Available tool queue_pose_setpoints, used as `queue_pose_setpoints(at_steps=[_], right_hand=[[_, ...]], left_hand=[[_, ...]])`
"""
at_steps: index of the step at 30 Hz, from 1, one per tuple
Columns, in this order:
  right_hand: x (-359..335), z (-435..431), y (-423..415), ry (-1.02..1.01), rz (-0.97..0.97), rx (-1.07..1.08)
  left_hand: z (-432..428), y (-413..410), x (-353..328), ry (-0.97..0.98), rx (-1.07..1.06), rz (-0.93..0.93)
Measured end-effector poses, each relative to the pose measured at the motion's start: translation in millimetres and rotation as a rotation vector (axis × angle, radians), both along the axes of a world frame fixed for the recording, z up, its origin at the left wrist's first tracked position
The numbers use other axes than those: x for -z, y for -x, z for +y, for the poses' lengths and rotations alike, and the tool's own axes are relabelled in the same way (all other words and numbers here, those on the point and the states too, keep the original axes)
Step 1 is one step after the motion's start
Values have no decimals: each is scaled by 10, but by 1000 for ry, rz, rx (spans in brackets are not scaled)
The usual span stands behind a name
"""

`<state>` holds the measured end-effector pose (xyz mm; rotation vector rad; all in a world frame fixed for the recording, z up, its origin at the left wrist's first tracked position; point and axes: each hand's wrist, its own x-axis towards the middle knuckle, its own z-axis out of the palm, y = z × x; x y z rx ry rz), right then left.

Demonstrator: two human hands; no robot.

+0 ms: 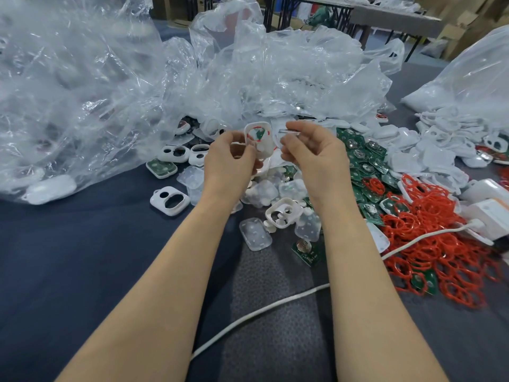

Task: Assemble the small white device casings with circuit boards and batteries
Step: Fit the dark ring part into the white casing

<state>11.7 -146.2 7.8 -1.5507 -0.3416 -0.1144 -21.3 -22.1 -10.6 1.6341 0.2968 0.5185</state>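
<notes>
Two hands work above a dark cloth (pixel 82 257). The left hand (pixel 231 158) grips one white casing (pixel 257 133) upright at the centre, fingers curled round its lower end; a green board and a red ring show inside its opening. Just right of the casing, the right hand (pixel 311 153) pinches one thin clear piece (pixel 289 131) between thumb and fingertips; the piece is close to the casing, but whether they touch cannot be told.

Below and left of the casing lie four empty white frames (pixel 173 201), each with two holes, and one shell filled with a green board (pixel 161 168). Directly below the casing lies a scatter of clear covers (pixel 254 234), too overlapped to count, and one lone circuit board (pixel 307 250) carrying a round battery. Right of the casing is a heap of circuit boards (pixel 366 161), and lower right of it a heap of red rings (pixel 429 244); neither can be counted. One white cable (pixel 248 317) runs below the casing.

Three clear plastic bags stand behind the casing: the left bag (pixel 68 78) holds white cases, the middle bag (pixel 275 64) has contents that cannot be made out, and the right bag (pixel 473 73) holds white parts.
</notes>
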Motion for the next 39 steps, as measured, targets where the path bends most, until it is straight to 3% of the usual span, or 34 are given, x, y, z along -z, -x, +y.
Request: queue_pose_setpoints(at_steps=[15, 23, 30, 39], right_hand=[[34, 59, 42, 141, -115, 169], [65, 115, 47, 48, -34, 176], [76, 93, 23, -41, 79, 54], [101, 110, 15, 0, 90, -6]], left_hand=[[-100, -1, 36, -226, 113, -79], [-130, 8, 31, -196, 119, -104], [-144, 36, -1, -173, 89, -86], [-114, 4, -1, -16, 61, -1]])
